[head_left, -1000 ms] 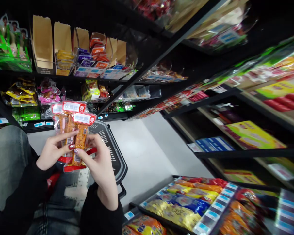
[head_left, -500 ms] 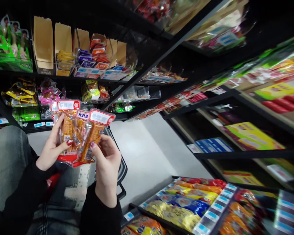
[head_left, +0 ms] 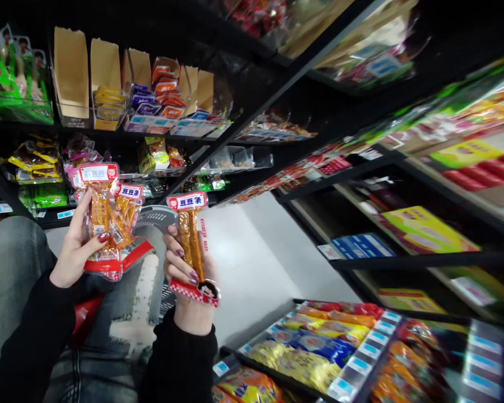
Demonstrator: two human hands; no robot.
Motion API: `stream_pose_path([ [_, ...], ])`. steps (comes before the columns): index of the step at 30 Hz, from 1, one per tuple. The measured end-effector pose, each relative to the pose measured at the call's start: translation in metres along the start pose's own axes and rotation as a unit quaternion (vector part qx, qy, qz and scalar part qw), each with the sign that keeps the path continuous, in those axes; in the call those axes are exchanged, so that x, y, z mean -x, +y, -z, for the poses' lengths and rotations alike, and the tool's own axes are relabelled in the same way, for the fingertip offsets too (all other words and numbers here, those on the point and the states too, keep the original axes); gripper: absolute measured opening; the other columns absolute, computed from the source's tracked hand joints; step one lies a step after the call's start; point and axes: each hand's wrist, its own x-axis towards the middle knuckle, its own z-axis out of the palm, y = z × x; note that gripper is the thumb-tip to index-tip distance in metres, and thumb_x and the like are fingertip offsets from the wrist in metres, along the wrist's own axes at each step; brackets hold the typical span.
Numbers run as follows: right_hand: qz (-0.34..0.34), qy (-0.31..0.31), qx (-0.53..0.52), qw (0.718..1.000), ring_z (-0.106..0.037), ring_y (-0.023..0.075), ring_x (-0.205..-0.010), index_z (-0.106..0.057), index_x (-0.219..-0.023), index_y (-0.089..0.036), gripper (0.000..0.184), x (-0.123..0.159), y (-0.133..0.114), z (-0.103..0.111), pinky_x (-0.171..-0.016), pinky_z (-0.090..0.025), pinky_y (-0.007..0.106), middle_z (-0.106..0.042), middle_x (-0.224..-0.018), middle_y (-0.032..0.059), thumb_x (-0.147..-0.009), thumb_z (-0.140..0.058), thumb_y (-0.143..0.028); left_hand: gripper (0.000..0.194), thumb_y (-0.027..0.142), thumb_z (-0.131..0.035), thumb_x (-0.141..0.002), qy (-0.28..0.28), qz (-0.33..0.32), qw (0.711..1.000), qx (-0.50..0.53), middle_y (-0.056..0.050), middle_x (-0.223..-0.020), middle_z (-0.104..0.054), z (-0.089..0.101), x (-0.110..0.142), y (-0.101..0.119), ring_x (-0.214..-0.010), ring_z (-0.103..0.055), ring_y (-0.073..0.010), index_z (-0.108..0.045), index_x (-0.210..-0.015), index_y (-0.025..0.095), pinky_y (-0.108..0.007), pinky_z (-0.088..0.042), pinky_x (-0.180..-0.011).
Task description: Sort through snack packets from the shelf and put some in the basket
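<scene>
Several clear snack packets (head_left: 99, 215) with red-edged tops and orange-brown sticks inside are fanned out in my left hand (head_left: 73, 254). Its thumb presses across their front, and the fingers go behind them. One separate packet of the same snack (head_left: 189, 238) lies in my right hand (head_left: 178, 263), front label up, with the fingers curled over its left side. A red and white checked band with a small round picture marks this packet's lower end. The two hands are apart, above my knees in ripped jeans (head_left: 121, 313).
Shelves ahead hold cardboard boxes (head_left: 71, 75) of small packets and bagged snacks (head_left: 36, 159). A grey plastic thing with slots (head_left: 155, 215) shows behind my hands. At lower right, a low rack (head_left: 361, 364) carries bright bags; dark shelving (head_left: 403, 263) runs along the right.
My right hand has drawn one packet away from the bunch to the right and turned it so its printed front shows. My left hand has shifted slightly left with the others.
</scene>
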Motion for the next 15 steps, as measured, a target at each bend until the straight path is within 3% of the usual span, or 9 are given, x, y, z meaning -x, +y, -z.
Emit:
stream_pose_path([
  [4,-0.019,-0.013,-0.075,0.997,-0.01,0.0002,-0.037,-0.065,-0.092,-0.013,0.043,-0.003,0.0015,0.0052,-0.024,-0.019,0.007,-0.039,-0.066,-0.0053,-0.085,-0.046,-0.051,0.076,0.027,-0.066,-0.075,0.002,0.003,1.0,0.001,0.003,-0.155,-0.018,0.0,-0.0004,0.0009,-0.139,-0.021,-0.0271,-0.027,-0.14,0.038,-0.041,-0.026,-0.112],
  [8,0.041,0.012,-0.137,0.99,-0.024,0.0011,-0.039,-0.063,-0.095,-0.021,0.018,-0.0042,0.0068,0.0055,-0.029,-0.03,0.005,-0.046,-0.072,-0.0028,-0.087,-0.05,-0.03,0.076,0.027,-0.065,-0.076,-0.004,0.008,1.0,-0.004,0.003,-0.155,-0.018,-0.0012,-0.0002,0.0013,-0.139,-0.019,-0.028,-0.027,-0.14,0.039,-0.044,-0.026,-0.111],
  [10,0.055,0.016,-0.148,0.987,-0.027,0.0019,-0.039,-0.062,-0.096,-0.022,0.015,-0.0047,0.0089,0.0061,-0.03,-0.031,0.006,-0.047,-0.074,-0.0023,-0.086,-0.051,-0.025,0.075,0.027,-0.065,-0.076,-0.006,0.01,1.0,-0.006,0.003,-0.155,-0.017,-0.0019,0.0001,0.0014,-0.139,-0.019,-0.0289,-0.027,-0.14,0.039,-0.045,-0.027,-0.111],
  [15,0.061,-0.016,-0.111,0.992,-0.015,0.001,-0.035,-0.063,-0.088,-0.019,0.022,-0.0054,0.0087,0.0089,-0.026,-0.021,0.01,-0.042,-0.065,-0.0056,-0.085,-0.051,-0.038,0.074,0.026,-0.065,-0.075,-0.011,0.001,1.0,0.001,0.003,-0.155,-0.017,-0.0016,0.0007,0.001,-0.139,-0.019,-0.0278,-0.029,-0.139,0.038,-0.044,-0.024,-0.112],
])
